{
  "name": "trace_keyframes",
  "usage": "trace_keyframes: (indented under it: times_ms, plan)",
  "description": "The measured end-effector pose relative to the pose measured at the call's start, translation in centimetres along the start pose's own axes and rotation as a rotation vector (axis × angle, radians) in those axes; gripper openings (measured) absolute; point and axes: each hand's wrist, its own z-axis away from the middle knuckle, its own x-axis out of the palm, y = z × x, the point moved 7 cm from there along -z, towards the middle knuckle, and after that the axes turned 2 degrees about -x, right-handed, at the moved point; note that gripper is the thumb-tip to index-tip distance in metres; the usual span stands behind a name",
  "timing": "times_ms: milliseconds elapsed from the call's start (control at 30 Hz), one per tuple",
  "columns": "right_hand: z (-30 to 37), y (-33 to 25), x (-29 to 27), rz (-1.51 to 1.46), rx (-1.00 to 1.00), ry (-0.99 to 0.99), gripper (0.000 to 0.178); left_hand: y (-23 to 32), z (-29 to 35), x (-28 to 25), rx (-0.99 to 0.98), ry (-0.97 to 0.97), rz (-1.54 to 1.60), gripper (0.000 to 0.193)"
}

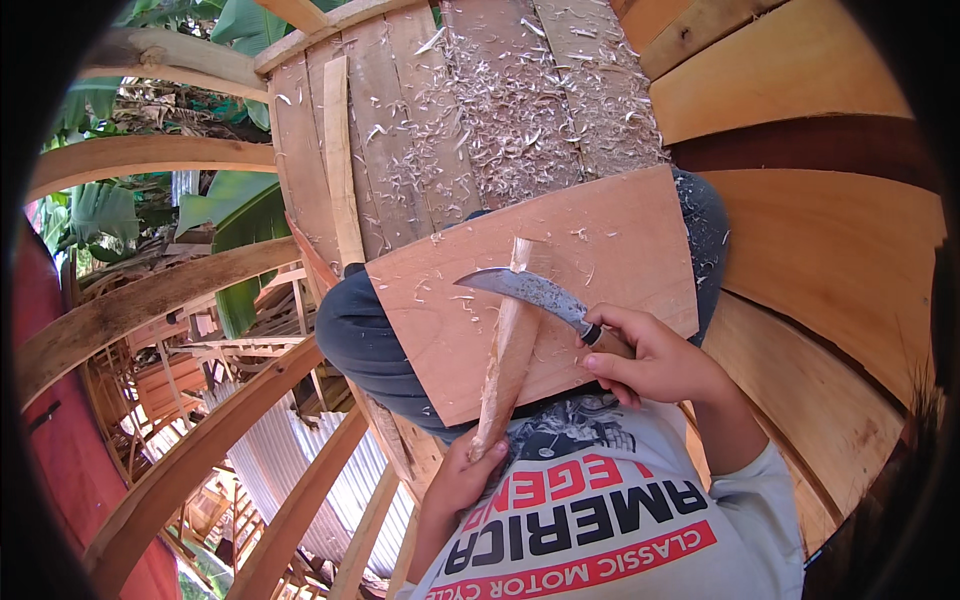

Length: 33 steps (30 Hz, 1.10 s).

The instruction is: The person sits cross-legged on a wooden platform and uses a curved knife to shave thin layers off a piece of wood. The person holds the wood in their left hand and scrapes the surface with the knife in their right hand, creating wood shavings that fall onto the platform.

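Note:
My left hand (468,482) is closed around the lower end of a rough, partly whittled wooden stick (512,350). The stick slants up and away over a thin wooden board (620,240) that lies across my lap. In my right hand (655,355) is a curved knife (535,291) with a wooden handle, its fingers wrapped round that handle. The spotted grey blade crosses over the upper part of the stick, its tip pointing left. Whether the edge touches the wood I cannot tell. A few shavings lie on the board.
Beyond my knees, pale shavings (510,130) cover a plank floor (385,120). A narrow wood strip (341,160) lies on it at the left. Curved wooden ribs (150,270) stand open on the left, and overlapping planks (800,250) form a wall on the right.

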Motion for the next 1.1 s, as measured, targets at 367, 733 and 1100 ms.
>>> trace_keyframes:
  times_ms: [367, 733, 1100]
  plan:
    - [0.1, 0.0, 0.0, 0.514, -0.548, 0.517, 0.025, 0.3, -0.3, 0.0, 0.027, -0.006, -0.04, 0.015]
    - [0.4, -2.6, -2.7, 0.641, -0.538, 0.675, 0.024, 0.6, 0.0, 0.4, -0.038, -0.019, 0.039, 0.016]
    - [-0.4, 1.6, 2.1, -0.135, 0.058, -0.223, 0.028, 0.2, 0.2, -0.2, -0.007, -0.026, 0.163, 0.024]
